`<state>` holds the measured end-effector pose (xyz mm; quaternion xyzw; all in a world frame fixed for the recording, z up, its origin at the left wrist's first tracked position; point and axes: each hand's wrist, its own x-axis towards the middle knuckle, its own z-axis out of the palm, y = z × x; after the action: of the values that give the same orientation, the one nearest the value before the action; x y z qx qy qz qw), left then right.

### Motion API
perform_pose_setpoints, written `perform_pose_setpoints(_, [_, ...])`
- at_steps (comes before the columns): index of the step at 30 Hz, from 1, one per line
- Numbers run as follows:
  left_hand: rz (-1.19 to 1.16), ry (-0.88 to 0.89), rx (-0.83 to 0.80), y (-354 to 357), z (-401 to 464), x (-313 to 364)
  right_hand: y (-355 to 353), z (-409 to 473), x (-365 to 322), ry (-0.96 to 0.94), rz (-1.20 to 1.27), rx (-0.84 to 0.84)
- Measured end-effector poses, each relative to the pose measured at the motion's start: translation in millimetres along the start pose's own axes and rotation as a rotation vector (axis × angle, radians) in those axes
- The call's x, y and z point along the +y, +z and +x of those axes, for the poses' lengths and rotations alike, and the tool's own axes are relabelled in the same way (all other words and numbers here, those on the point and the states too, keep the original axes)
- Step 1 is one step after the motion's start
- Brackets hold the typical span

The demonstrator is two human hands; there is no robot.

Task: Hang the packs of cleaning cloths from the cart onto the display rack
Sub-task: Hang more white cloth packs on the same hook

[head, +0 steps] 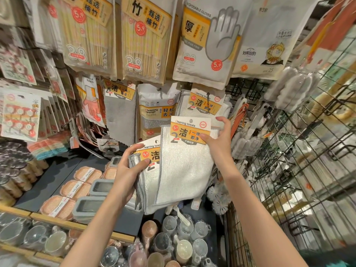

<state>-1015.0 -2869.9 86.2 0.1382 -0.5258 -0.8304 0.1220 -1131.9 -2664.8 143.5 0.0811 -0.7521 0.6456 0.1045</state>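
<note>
So the right hand (pixel 217 139) is pinching the header card of one pack of cleaning towels (pixel 187 158), thumb on the front of the orange label and fingers curled over the card's top right corner, with the white cloth hanging straight down below it. The left hand (pixel 131 170) is gripping a second pack (pixel 149 174) lower down and to the left, thumb across its card, fingers wrapped behind a grey folded edge, so there may be more than one pack in that bunch, can't really tell. The bit that matters: the matching packs already hanging on the rack (pixel 205 105) sit directly above and a little behind the right hand's pack, with the same orange label facing out. The hang hole in the held card (pixel 191 120) is at the top centre, and the pack's long axis is pretty much vertical already, so it looks lined up for going straight up and in toward that peg. The right hand is clearly the nearer one to the peg; the left is parked well below it, above the shelf of soap dishes (pixel 77 187). I can't see the peg tip itself, it's hidden behind the hanging packs.
</note>
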Motion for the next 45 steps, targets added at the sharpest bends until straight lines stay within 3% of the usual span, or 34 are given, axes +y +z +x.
perform_pose_setpoints(6, [-0.007,0.014,0.001,4,4,3,-8,19,-19,-0.119,-0.078,0.030])
perform_pose_setpoints(19, [-0.017,0.012,0.004,13,13,7,-15,56,-15,-0.132,-0.068,0.132])
perform_pose_setpoints(25, [-0.014,0.017,0.010,13,16,6,-12,78,1,-0.045,-0.132,0.102])
perform_pose_setpoints(45, [0.017,0.031,0.057,-3,17,4,-15,97,1,-0.041,-0.395,-0.042])
